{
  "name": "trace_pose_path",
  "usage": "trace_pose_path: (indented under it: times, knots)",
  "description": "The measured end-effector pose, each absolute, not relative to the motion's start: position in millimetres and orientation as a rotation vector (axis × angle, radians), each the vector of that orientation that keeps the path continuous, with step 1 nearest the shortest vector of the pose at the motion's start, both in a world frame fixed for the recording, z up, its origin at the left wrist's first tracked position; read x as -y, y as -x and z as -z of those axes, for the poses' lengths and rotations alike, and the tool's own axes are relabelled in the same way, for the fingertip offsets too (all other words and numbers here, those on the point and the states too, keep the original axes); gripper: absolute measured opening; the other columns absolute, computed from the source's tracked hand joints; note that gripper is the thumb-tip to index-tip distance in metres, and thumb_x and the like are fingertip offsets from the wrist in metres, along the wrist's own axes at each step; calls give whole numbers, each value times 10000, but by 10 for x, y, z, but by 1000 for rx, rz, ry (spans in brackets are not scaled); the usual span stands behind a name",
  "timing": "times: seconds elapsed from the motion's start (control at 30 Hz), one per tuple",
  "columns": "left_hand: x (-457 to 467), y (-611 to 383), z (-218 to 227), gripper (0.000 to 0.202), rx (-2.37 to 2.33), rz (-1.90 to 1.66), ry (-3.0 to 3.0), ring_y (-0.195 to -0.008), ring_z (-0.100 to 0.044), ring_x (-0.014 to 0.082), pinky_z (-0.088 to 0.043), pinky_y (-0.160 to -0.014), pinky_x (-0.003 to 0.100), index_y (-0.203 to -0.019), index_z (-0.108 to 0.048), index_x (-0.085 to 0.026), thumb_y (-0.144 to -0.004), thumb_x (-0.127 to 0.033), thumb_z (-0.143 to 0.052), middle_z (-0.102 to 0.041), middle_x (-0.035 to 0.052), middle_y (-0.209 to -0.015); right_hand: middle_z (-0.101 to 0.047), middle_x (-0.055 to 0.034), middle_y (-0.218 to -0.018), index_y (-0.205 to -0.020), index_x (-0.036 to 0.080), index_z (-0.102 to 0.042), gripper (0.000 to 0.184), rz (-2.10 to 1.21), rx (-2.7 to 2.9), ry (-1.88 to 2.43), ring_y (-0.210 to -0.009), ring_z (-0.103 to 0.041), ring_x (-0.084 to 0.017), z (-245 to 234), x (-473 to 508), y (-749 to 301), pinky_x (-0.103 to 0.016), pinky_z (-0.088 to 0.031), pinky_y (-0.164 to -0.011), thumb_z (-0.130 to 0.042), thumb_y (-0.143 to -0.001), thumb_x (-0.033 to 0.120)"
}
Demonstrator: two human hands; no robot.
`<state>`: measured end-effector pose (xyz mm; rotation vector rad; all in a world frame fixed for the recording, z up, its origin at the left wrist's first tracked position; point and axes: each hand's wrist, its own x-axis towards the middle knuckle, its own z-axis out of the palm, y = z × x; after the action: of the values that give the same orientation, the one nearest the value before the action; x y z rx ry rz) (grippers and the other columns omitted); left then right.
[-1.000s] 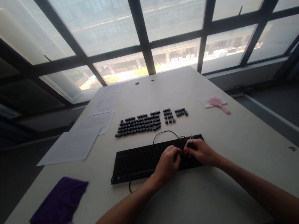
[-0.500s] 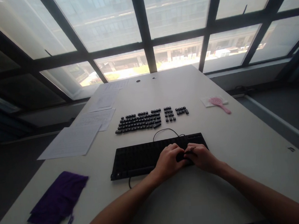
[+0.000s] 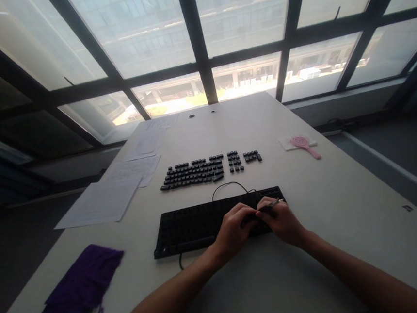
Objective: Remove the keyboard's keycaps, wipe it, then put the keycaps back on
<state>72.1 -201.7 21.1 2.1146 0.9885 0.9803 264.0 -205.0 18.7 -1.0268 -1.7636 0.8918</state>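
Observation:
A black keyboard lies in front of me, its keycap area dark and hard to make out. My left hand is over its right part, fingers curled and thumb bent in; whatever is between them is hidden. Touching or nearly touching its fingertips is my right hand, closed around a small dark tool with a pale, metallic-looking end sticking out by the knuckles. The tool's kind is not clear. Beyond the keyboard, loose black keycaps stand in rows laid out like a keyboard, with further groups to the right.
A cable loops behind the keyboard. Purple cloth pouch at the left front; printed papers along the left edge. On the right, a pink hairbrush rests on a white packet. Windows rise past the white table.
The tool in my right hand has tilted, so its pale end now shows above the knuckles. Both hands stay at the keyboard's right part. The view has shifted slightly.

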Motion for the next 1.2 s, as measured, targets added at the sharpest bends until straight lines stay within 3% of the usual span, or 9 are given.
trace_pose_path:
  times: [0.2, 0.4, 0.5, 0.67, 0.87, 1.03, 1.2]
  knots:
    - [2005, -723, -222, 242, -983, -1000, -2335, -976, -619, 185, -534, -854, 306, -1165, -599, -195, -935, -121, -579, -632, 77, -1077, -601, -9, -667, -739, 165, -634, 334, -1131, 1501, 1178, -627, -545, -159, -152, 2034, -2605, -262, -419, -583, -557, -945, 417]
    - [1965, -734, -367, 146, -898, -888, -2569, -839, -590, 157, -533, -748, 282, -1020, -647, -184, -990, -189, -505, -606, 50, -948, -617, -15, -701, -769, 164, -639, 310, -1034, 1530, 1214, -655, -553, -163, -209, 2078, -2610, -266, -420, -605, -540, -955, 391]
    - [1956, -766, -443, 115, -958, -728, -2656, -863, -572, 178, -531, -788, 320, -968, -630, -162, -980, -169, -515, -608, 58, -957, -642, -18, -744, -836, 171, -654, 250, -1031, 1552, 1218, -685, -576, -168, -239, 2090, -2609, -272, -438, -638, -532, -959, 352]
    - [1919, -761, -551, 110, -811, -589, -2668, -969, -566, 194, -532, -865, 321, -1044, -605, -140, -964, -130, -530, -608, 85, -1048, -647, -19, -758, -885, 173, -652, 235, -1128, 1459, 1206, -700, -593, -170, -248, 2067, -2616, -271, -466, -645, -547, -953, 372]
    - [1816, -695, -601, 100, -545, -662, -2552, -918, -602, 172, -531, -821, 291, -1034, -629, -164, -970, -175, -553, -653, 85, -1020, -642, -11, -653, -817, 163, -623, 325, -1323, 1274, 1149, -595, -589, -154, -285, 2051, -2619, -258, -472, -572, -574, -935, 462]
    - [1197, -618, -515, 156, -1113, -903, -2375, -824, -615, 173, -521, -774, 309, -986, -673, -197, -846, -221, -739, -682, 40, -919, -707, -55, -675, -817, 150, -635, 405, -1284, 1186, 1177, -576, -635, -169, -274, 2015, -2651, -277, -489, -578, -584, -916, 538]
    - [585, -596, -338, 102, -1497, -655, -2473, -920, -628, 221, -462, -934, 385, -852, -716, -207, -784, -175, -785, -733, 24, -905, -716, -67, -669, -832, 147, -640, 446, -1271, 1188, 1178, -567, -644, -181, -234, 1972, -2699, -295, -493, -571, -588, -901, 584]
